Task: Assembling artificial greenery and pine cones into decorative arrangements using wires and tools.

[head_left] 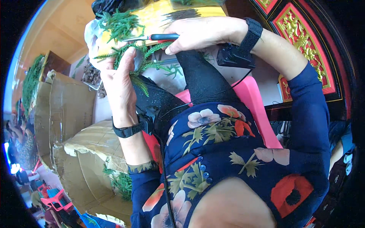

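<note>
Cardboard [72, 102] on the left, yellow table [154, 13] on the far side, with a green pile [121, 26] at its left and dark strands [182, 15] to the right of that.

Left hand [118, 78] pinches a green sprig [143, 62] between thumb and fingers, at the table's near edge; right hand [203, 33] has its grip closed on the handles of a slim tool [163, 37], metal tip pointing left over the sprig.

Legible text: none. Dark item [331, 192], lower right edge: small pale marks, too small to read.
</note>
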Motion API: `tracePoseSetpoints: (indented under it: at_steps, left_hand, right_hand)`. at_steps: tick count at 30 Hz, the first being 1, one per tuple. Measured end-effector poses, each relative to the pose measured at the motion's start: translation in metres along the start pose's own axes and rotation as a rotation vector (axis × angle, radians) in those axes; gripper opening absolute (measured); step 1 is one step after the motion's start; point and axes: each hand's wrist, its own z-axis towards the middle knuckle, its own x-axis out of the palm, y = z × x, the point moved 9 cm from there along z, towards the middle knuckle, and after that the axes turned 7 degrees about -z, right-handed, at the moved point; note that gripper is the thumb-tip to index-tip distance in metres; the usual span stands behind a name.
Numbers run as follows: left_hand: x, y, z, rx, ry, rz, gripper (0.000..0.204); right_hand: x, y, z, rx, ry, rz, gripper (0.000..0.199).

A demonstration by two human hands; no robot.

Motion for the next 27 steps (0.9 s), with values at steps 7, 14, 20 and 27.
tracePoseSetpoints:
  at_steps: [7, 14, 20, 27]
  left_hand:
    - [0.001, 0.003, 0.001, -0.022, -0.001, -0.073, 0.025]
    - [0.002, 0.005, 0.003, -0.037, -0.005, -0.160, 0.017]
    - [-0.002, 0.004, 0.005, -0.058, 0.018, -0.150, 0.015]
    - [0.005, 0.006, 0.002, -0.135, 0.090, -0.177, 0.014]
  right_hand:
    - [-0.002, 0.016, -0.008, 0.048, -0.076, -0.167, 0.041]
    - [-0.009, 0.023, -0.015, 0.166, -0.146, -0.174, 0.040]
    - [-0.011, 0.013, -0.011, 0.068, -0.241, -0.142, 0.037]
    - [-0.014, 0.009, -0.003, -0.040, -0.255, -0.180, 0.037]
